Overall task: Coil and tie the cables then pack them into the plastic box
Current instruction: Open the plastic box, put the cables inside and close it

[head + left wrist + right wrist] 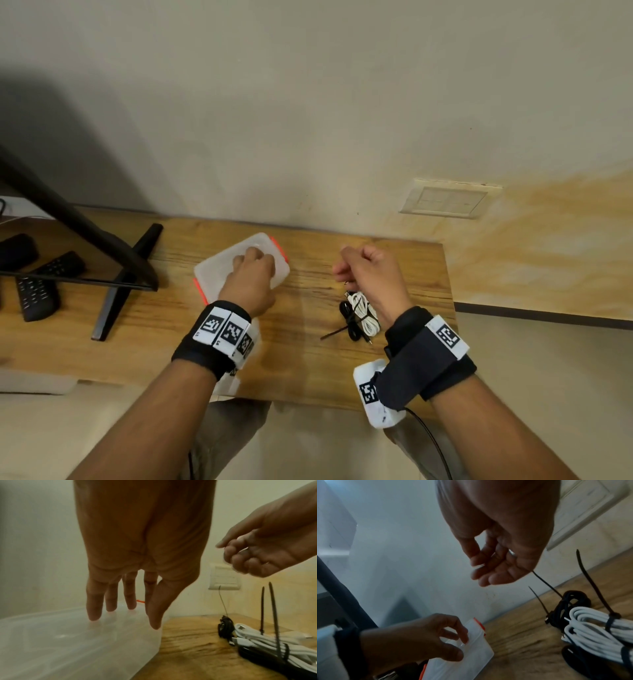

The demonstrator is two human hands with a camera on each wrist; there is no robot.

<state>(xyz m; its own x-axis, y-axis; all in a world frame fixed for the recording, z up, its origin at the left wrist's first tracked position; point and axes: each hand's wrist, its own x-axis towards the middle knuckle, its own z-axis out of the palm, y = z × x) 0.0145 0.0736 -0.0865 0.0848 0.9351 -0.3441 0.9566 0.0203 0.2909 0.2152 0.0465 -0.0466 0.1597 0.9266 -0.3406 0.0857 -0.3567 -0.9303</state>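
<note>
A translucent plastic box [219, 270] with orange clips lies closed on the wooden table. My left hand [250, 263] rests on its lid [68, 642] with straight fingertips [93, 614] touching it. To the right lies a bundle of coiled white cable [363, 313] and black cable [347, 310], bound with black zip ties [594, 585] whose tails stick up. My right hand [349, 270] hovers above the bundle with its fingers curled [240, 558]. One thin tie tail [547, 585] ends right at the hand's edge. The left wrist view shows a gap between that tail and the hand.
A black monitor stand [113, 298] and two remotes [37, 294] occupy the table's left part. The wall with a socket plate [445, 198] stands close behind. The table's right edge [448, 274] is just past the cables, its front edge near my wrists.
</note>
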